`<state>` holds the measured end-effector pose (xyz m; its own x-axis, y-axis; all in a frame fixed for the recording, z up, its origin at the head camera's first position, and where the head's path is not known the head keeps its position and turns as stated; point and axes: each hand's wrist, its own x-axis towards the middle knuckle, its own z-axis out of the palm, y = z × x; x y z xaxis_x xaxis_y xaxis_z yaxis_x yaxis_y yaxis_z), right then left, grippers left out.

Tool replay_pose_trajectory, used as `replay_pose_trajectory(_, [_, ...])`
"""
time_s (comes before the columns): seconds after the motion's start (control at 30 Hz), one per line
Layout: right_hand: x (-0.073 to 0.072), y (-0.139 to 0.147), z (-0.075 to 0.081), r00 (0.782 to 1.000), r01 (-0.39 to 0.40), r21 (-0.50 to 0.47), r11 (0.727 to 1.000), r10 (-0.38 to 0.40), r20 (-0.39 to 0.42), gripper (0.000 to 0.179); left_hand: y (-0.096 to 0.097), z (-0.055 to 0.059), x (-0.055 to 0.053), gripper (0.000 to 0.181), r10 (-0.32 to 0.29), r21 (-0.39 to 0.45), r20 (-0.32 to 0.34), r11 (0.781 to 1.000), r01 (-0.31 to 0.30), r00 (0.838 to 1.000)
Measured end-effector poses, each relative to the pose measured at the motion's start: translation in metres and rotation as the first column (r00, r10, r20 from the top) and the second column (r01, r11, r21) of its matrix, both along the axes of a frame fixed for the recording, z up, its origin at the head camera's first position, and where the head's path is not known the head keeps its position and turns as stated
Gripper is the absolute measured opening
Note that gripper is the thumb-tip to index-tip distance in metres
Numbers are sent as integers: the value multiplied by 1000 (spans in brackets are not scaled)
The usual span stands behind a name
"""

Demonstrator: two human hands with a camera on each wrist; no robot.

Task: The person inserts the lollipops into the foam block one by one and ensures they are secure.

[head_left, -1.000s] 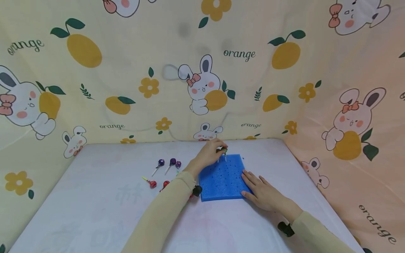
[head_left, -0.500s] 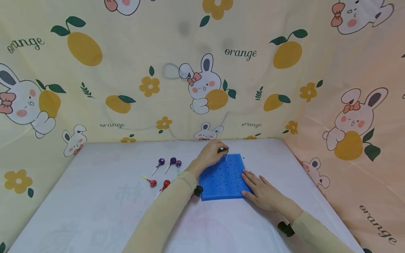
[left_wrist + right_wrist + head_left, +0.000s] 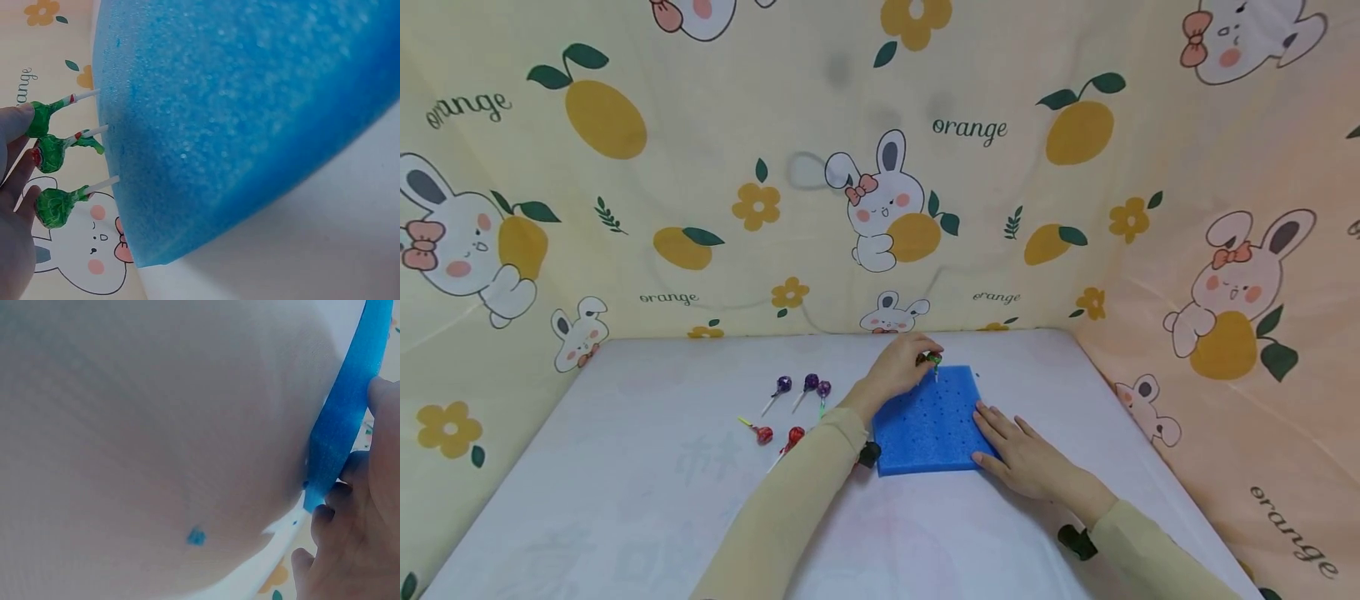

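At the far edge of a blue foam board (image 3: pixel 925 433), my left hand (image 3: pixel 897 367) pinches a green-wrapped lollipop (image 3: pixel 39 120) between thumb and finger. Its white stick meets the foam. Two more green lollipops stand beside it in a row: a middle one (image 3: pixel 51 155) near my other fingers and a lower one (image 3: pixel 55 207), their sticks also at the board. The fingers of my right hand (image 3: pixel 1026 454) lie straight against the board's right side, with the fingertips on its edge. Rows of small holes dot the board's top.
Left of the board lie several lollipops on the white table (image 3: pixel 647 500): purple ones (image 3: pixel 784 384) at the back and red ones (image 3: pixel 764 435) nearer. My left forearm partly covers the red group. A small blue foam crumb (image 3: pixel 196 536) sits right of the board.
The pinched green lollipop has sunk slightly toward the foam, with less of its stick showing than a second ago. My right hand stays in place.
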<state>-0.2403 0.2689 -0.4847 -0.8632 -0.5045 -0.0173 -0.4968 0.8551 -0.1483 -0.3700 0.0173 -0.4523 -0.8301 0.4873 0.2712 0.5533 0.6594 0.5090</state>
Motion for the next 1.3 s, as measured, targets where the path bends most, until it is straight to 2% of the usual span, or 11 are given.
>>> replay_pose_trajectory(0.2, [0, -3, -1, 1000, -4, -6, 1000, 4, 4, 73, -3, 4, 4, 32, 8, 15, 11, 1000, -8, 1000])
replay_pose_trajectory(0.37, [0, -3, -2, 1000, -7, -13, 1000, 7, 8, 74, -7, 10, 12, 31, 12, 62, 25, 998, -13, 1000])
replay_pose_trajectory(0.6, [-2, -1, -3, 1000, 0, -8, 1000, 0, -5, 74, -13, 20, 26, 29, 18, 155, -41, 988, -11, 999])
replay_pose_trajectory(0.77, [-1, -1, -2, 1000, -1, -13, 1000, 1, -4, 73, -18, 28, 39, 27, 30, 231, -59, 973, -16, 998])
replay_pose_trajectory(1.0, [0, -1, 0, 1000, 6, -26, 1000, -6, -3, 73, -26, 36, 55, 27, 25, 340, -87, 940, 7, 996])
replay_pose_trajectory(1.17, [0, -1, -1, 1000, 1, -29, 1000, -2, -13, 73, -36, 42, 70, 27, 37, 388, -103, 922, 6, 994])
replay_pose_trajectory(1.3, [0, 0, -3, 1000, -3, -31, 1000, 2, -28, 73, -46, 42, 80, 28, 53, 418, -110, 908, -2, 993])
